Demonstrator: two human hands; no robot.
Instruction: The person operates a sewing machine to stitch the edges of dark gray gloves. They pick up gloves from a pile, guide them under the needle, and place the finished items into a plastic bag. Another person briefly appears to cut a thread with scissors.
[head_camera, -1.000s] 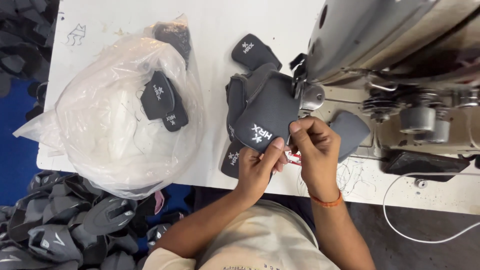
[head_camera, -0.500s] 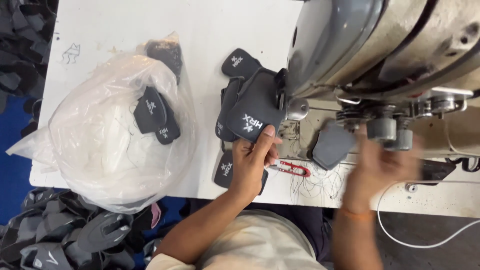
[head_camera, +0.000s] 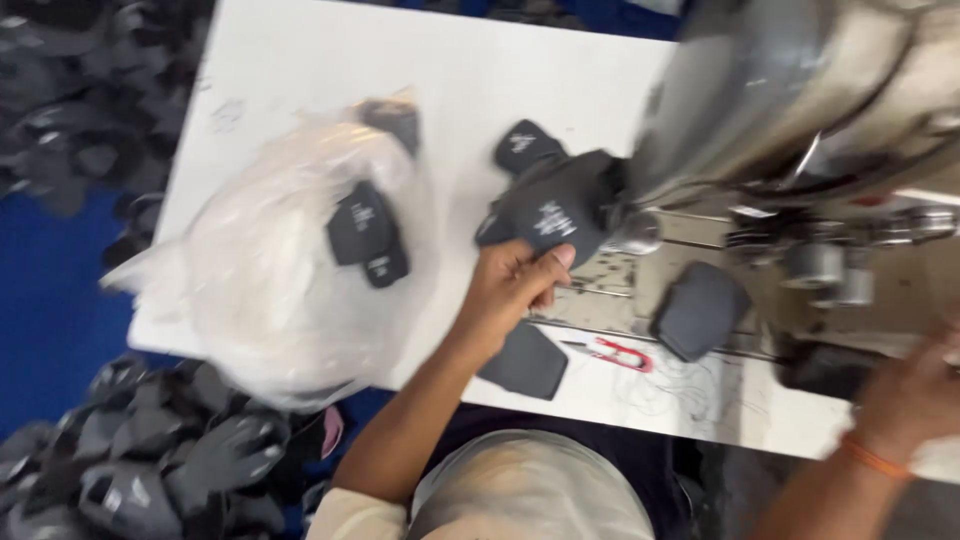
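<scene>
**Left hand on the dark fabric piece at the machine**

I see my left hand (head_camera: 510, 290) resting on the white counter (head_camera: 300, 80), fingers curled and the fingertips pinching the lower edge of a dark grey padded fabric piece with a small white print (head_camera: 555, 215). That piece lies on the counter right under the head of the grey industrial sewing machine (head_camera: 800, 90), touching its round metal end. My right hand (head_camera: 915, 395) is far over at the right edge, near the counter's front, wearing an orange wrist band; it is blurred and I cannot tell whether it grips anything. A second dark grey fabric piece (head_camera: 700, 310) lies on the machine bed, and another flat dark piece (head_camera: 525, 362) sits just below my left wrist. Red-handled thread snips (head_camera: 615, 352) lie between those two. A clear plastic bag (head_camera: 290, 260) with more dark pieces sits to the left.
</scene>
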